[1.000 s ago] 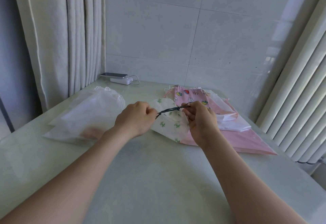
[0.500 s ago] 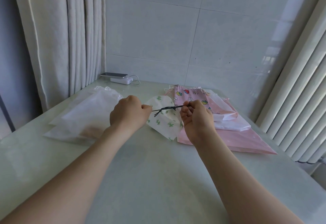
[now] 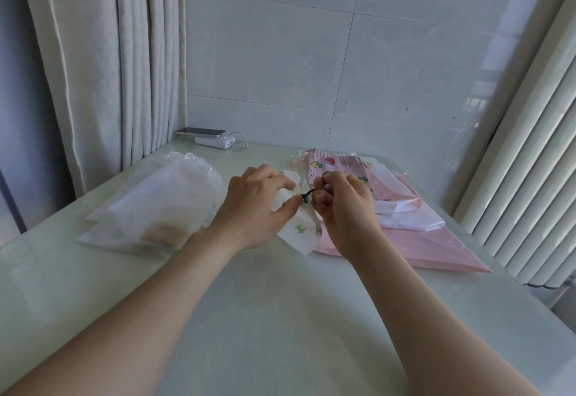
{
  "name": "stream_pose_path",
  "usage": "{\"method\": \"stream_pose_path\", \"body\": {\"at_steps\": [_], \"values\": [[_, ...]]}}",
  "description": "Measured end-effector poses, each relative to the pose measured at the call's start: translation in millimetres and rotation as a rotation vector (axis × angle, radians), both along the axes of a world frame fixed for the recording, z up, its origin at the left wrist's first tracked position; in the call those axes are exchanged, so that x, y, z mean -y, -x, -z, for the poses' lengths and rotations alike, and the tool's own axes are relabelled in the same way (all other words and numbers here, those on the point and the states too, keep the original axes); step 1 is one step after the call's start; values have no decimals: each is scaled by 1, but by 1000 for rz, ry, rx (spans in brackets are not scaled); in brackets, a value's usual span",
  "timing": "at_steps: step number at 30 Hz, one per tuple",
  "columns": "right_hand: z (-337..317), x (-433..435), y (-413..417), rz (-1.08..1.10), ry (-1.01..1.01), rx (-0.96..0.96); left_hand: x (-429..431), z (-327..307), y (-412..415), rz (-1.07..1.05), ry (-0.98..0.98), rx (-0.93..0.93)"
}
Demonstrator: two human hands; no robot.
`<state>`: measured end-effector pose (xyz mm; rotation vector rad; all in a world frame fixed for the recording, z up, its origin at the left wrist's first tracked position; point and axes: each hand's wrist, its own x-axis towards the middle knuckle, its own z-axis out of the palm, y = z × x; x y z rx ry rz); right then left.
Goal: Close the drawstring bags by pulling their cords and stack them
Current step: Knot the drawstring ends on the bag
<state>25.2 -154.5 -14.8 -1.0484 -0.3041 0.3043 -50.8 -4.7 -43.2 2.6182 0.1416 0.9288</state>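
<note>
Pale table (image 3: 280,317), tiled wall (image 3: 280,68); left hand (image 3: 252,208) around printed bag (image 3: 300,233), right hand (image 3: 346,208) around cord (image 3: 307,194).

Just my two bare arms here, lol: left hand (image 3: 252,208), right hand (image 3: 343,212), and forearms (image 3: 149,308) uncovered right down to the frame's bottom edge.

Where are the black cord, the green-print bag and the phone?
cord (image 3: 308,193): head view, middle of its dark strand.
green-print bag (image 3: 300,235): head view, lower white cloth below a green print.
phone (image 3: 201,131): head view, its flat top face.
</note>
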Motion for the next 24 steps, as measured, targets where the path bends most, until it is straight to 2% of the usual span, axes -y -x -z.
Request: {"method": "stream_pose_path", "body": {"at_steps": [3,7,16,24], "values": [[-1,2,-1,22,7,5,-1,-4,4,87,115,76],[-1,3,-2,19,-20,-13,2,-5,6,100,205,75],[0,1,-1,-8,-28,-10,-1,-5,4,95,182,0],[1,3,-5,71,15,-36,-9,-13,5,88,451,1]]}}
